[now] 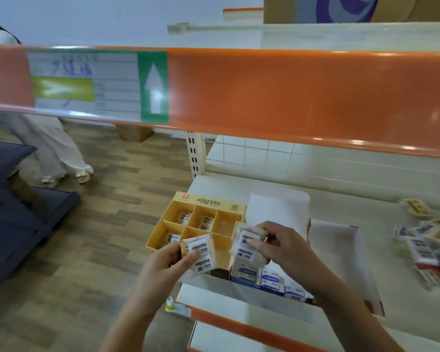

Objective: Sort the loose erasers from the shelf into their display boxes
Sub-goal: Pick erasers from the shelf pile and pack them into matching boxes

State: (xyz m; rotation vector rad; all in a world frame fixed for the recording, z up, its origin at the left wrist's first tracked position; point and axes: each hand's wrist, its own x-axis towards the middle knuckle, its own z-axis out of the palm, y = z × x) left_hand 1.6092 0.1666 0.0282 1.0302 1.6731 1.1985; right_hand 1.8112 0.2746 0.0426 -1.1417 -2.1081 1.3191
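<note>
A cream shelf (391, 250) with an orange front strip carries the goods, under an upper shelf (302, 97) whose orange price rail bears a green arrow label. At the shelf's left end stands a yellow display box (208, 203) split into compartments, several with a wrapped eraser lying at the bottom. Just beside it to the right, near the front edge, sits a white display box (341, 250) with its lid flap raised, holding rows of blue-and-white erasers (272, 278). Toward the shelf's right end lies a blurred heap of loose erasers (427, 245), well apart from both boxes. Above the yellow box's front compartments, the left hand (163, 262) pinches a small stack of white 2B erasers (200, 254) between thumb and curled fingers. The right hand (277, 245) grips a second stack of the same erasers (245, 246), fingers wrapped over the top, above the boundary between the two boxes.
</note>
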